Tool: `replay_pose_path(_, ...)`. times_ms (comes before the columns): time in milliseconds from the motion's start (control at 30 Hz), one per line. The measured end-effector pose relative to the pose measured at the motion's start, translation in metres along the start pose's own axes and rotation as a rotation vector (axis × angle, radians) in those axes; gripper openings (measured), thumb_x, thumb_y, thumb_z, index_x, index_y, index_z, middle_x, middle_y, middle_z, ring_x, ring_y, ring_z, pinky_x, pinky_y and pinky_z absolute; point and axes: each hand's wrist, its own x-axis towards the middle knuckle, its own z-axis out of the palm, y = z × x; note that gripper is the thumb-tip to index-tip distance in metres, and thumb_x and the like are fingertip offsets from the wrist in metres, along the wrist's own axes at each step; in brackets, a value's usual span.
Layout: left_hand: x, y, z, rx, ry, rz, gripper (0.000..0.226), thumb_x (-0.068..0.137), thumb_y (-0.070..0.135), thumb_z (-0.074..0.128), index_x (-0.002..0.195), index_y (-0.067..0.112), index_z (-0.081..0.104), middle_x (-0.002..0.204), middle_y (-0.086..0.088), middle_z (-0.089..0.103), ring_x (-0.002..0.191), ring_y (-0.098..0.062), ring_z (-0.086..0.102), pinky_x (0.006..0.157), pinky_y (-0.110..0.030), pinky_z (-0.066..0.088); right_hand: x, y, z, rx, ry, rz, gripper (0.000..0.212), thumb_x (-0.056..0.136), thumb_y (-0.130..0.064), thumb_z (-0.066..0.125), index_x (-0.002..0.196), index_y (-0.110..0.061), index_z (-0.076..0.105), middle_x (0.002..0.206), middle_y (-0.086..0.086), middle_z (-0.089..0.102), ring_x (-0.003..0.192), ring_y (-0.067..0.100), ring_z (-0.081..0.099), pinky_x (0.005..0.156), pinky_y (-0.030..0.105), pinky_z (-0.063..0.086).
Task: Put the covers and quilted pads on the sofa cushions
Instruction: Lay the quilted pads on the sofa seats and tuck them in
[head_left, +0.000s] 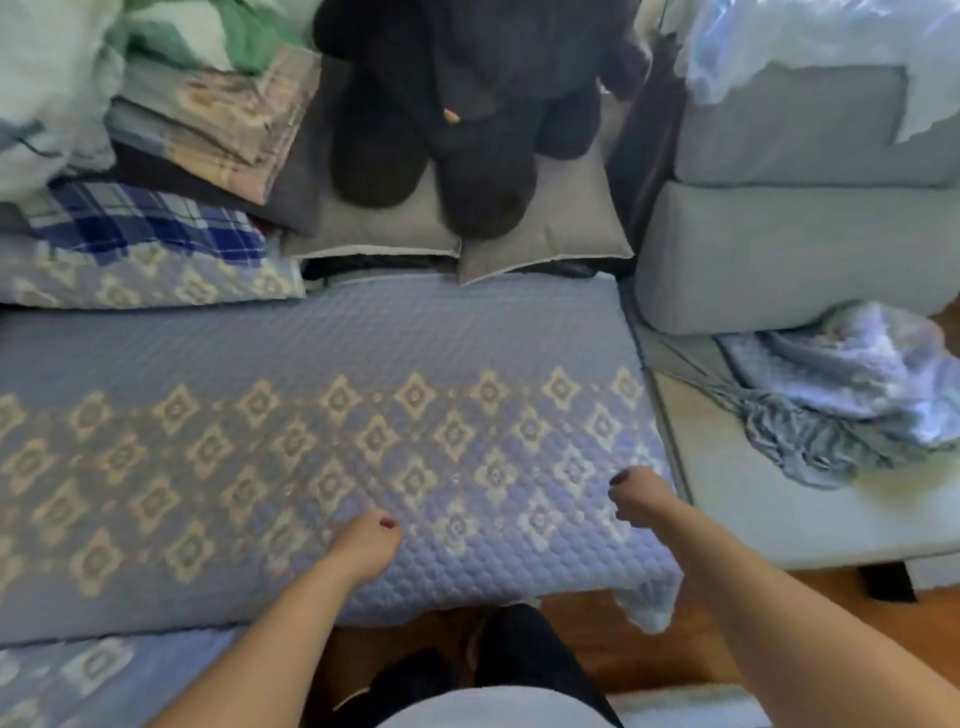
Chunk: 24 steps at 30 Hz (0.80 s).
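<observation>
A blue-grey quilted pad (322, 364) with a band of cream diamond motifs lies flat over the long sofa seat cushion. My left hand (366, 543) rests as a loose fist on the pad near its front edge. My right hand (641, 496) sits curled on the pad's right front corner, fingers bent down; whether it pinches the fabric is unclear. A crumpled blue-white cover (857, 384) lies on the bare pale seat (779, 519) to the right. Two bare grey cushions (789, 244) are stacked behind it.
A dark plush toy (457, 119) sits on two grey pillows (545, 239) at the back. Folded plaid blankets (208, 130) and another patterned pad (145, 280) pile up at the back left. A second pad (93, 675) hangs at the lower left. Wooden floor (623, 649) and my legs show below.
</observation>
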Motion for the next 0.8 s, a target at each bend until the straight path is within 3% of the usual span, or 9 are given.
replay_pose_path(100,0.013,-0.003,0.015,0.009,0.017,-0.095,0.016,0.102,0.027,0.048,0.091,0.020,0.057,0.101,-0.007,0.067,0.093,-0.025,0.063,0.083,-0.033,0.049,0.038,-0.042,-0.015,0.027,-0.018,-0.129,0.021,0.092,-0.006,0.053,0.099,0.009,0.066,0.087,0.023,0.070,0.082,0.037,0.069,0.065,0.039,0.047)
replay_pose_path(200,0.029,-0.023,0.044,0.007,-0.024,-0.178,0.017,0.102,0.025,0.045,0.097,0.018,0.059,0.111,-0.011,0.067,0.100,-0.029,0.063,0.088,-0.037,0.051,0.076,-0.069,-0.006,0.006,-0.065,-0.170,0.020,0.092,-0.006,0.053,0.100,0.004,0.068,0.092,0.021,0.070,0.087,0.034,0.070,0.073,0.044,0.054)
replay_pose_path(300,0.055,-0.047,0.078,-0.092,-0.064,-0.284,0.033,0.103,0.029,0.045,0.133,0.016,0.053,0.125,-0.006,0.057,0.107,-0.028,0.059,0.085,-0.035,0.051,0.116,-0.072,0.034,-0.105,-0.056,-0.172,0.025,0.094,-0.007,0.053,0.111,0.003,0.068,0.112,0.024,0.069,0.104,0.037,0.067,0.088,0.042,0.053)
replay_pose_path(333,0.066,-0.055,0.088,-0.158,-0.036,-0.335,0.045,0.103,0.029,0.048,0.147,0.019,0.040,0.140,-0.009,0.049,0.117,-0.030,0.056,0.086,-0.035,0.050,0.126,-0.068,0.052,-0.170,-0.065,-0.179,0.030,0.095,-0.008,0.053,0.122,0.000,0.065,0.123,0.023,0.065,0.111,0.037,0.063,0.091,0.037,0.050)
replay_pose_path(400,0.083,-0.076,0.100,-0.287,0.077,-0.508,0.074,0.101,0.027,0.054,0.159,0.028,0.008,0.163,-0.011,0.013,0.137,-0.034,0.039,0.093,-0.037,0.048,0.143,-0.055,0.096,-0.313,-0.110,-0.214,0.045,0.099,-0.015,0.052,0.143,-0.009,0.048,0.146,0.020,0.048,0.114,0.036,0.058,0.085,0.032,0.049)
replay_pose_path(467,0.097,-0.103,0.105,-0.203,0.200,-0.613,0.084,0.101,0.031,0.052,0.158,0.034,-0.010,0.165,-0.007,-0.017,0.149,-0.036,0.014,0.110,-0.043,0.036,0.154,-0.039,0.138,-0.456,-0.156,-0.293,0.058,0.100,-0.019,0.052,0.153,-0.017,0.031,0.158,0.017,0.024,0.120,0.037,0.052,0.085,0.035,0.047)
replay_pose_path(567,0.118,-0.144,0.102,0.012,0.459,-0.459,0.079,0.101,0.042,0.045,0.159,0.031,-0.007,0.165,-0.006,-0.017,0.152,-0.035,-0.002,0.121,-0.050,0.017,0.159,-0.016,0.180,-0.626,-0.045,-0.533,0.064,0.095,-0.017,0.054,0.151,-0.024,0.024,0.157,0.011,0.012,0.141,0.043,0.023,0.110,0.048,0.031)
replay_pose_path(667,0.166,-0.161,0.083,0.049,0.557,-0.409,0.068,0.103,0.052,0.032,0.160,0.033,0.002,0.167,-0.009,-0.008,0.152,-0.036,-0.002,0.123,-0.051,0.008,0.178,0.002,0.184,-0.682,0.075,-0.571,0.067,0.099,-0.029,0.052,0.153,-0.027,0.013,0.162,0.009,0.005,0.148,0.039,0.004,0.115,0.052,0.025)
replay_pose_path(800,0.215,-0.085,0.127,0.093,0.488,-0.450,0.077,0.096,0.069,0.021,0.159,0.034,-0.008,0.165,-0.012,-0.021,0.148,-0.045,-0.020,0.118,-0.063,-0.008,0.226,0.037,0.150,-0.589,0.167,-0.445,0.063,0.100,-0.051,0.019,0.154,-0.020,0.014,0.162,0.016,0.014,0.146,0.045,0.016,0.114,0.060,0.024)
